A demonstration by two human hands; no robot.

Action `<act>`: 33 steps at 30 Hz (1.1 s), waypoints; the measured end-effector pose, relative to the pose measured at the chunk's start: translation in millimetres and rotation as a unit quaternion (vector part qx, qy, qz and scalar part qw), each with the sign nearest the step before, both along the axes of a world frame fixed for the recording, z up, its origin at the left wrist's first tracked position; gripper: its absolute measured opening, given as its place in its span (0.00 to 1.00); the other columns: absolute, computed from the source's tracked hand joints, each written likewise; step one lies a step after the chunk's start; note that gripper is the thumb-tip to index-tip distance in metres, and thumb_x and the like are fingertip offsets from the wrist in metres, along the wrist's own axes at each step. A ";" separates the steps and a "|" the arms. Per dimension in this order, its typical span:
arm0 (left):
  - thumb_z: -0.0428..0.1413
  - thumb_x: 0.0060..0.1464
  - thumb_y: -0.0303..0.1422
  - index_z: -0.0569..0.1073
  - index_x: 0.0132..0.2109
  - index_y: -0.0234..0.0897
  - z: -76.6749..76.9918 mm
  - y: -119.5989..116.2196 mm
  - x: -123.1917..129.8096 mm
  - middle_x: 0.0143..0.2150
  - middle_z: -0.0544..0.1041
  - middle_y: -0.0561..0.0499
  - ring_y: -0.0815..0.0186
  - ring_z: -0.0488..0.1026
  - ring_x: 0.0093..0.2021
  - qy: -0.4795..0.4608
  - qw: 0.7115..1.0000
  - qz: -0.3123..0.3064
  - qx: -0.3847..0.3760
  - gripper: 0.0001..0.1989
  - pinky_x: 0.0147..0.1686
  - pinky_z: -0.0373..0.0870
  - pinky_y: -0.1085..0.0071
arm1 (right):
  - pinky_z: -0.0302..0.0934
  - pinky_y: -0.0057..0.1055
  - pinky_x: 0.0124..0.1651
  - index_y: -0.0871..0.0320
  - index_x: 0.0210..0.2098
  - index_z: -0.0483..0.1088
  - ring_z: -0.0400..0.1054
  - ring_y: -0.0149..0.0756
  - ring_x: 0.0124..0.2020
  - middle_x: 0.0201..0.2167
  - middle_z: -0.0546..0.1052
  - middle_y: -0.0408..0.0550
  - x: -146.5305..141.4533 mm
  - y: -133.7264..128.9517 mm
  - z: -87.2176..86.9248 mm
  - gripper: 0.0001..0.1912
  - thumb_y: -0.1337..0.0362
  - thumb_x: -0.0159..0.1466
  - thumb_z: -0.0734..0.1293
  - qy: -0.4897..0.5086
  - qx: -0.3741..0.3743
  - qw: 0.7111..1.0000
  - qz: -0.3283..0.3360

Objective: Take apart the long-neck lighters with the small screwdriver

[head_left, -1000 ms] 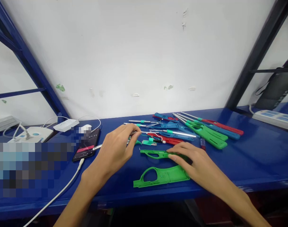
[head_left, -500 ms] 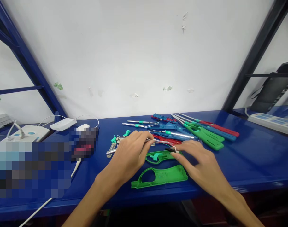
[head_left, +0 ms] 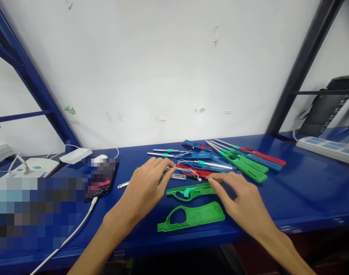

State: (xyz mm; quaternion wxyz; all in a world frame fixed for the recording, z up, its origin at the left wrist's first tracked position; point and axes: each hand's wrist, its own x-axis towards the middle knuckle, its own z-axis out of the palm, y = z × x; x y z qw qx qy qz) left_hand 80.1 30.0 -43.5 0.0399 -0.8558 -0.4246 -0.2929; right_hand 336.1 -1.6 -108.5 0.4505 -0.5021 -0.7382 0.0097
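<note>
My left hand (head_left: 147,187) is closed around a silver metal lighter tube (head_left: 123,185), whose far left end sticks out past the hand. From its fingertips thin white wires (head_left: 188,169) run right to a small black igniter (head_left: 195,178), free of my other hand. At the right end of a green lighter handle half (head_left: 201,189), the thumb and forefinger of my right hand (head_left: 241,191) are pinched together, seemingly on its edge. A teal trigger (head_left: 187,192) lies in that half. Nearer me rests a second green handle half (head_left: 204,214), inner side up.
Behind my hands lie several tubes and blue and red handle parts (head_left: 200,155). Whole lighters in green (head_left: 249,168), blue and red lie at right. A phone (head_left: 104,179) with a white cable is at left; a power strip (head_left: 329,151) stands far right. A wall closes the back.
My right fingers have let go of the black igniter and come to the green handle half's right end. My left hand has moved left with the tube, drawing the wires along.
</note>
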 end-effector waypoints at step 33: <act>0.62 0.63 0.35 0.78 0.45 0.40 -12.2 17.3 20.7 0.49 0.77 0.47 0.55 0.73 0.53 0.113 0.975 -0.118 -0.149 0.06 0.50 0.70 0.60 | 0.68 0.44 0.56 0.52 0.46 0.76 0.72 0.44 0.53 0.49 0.79 0.49 -0.8 0.7 3.1 0.10 0.64 0.74 0.62 -0.092 -0.095 0.990 0.056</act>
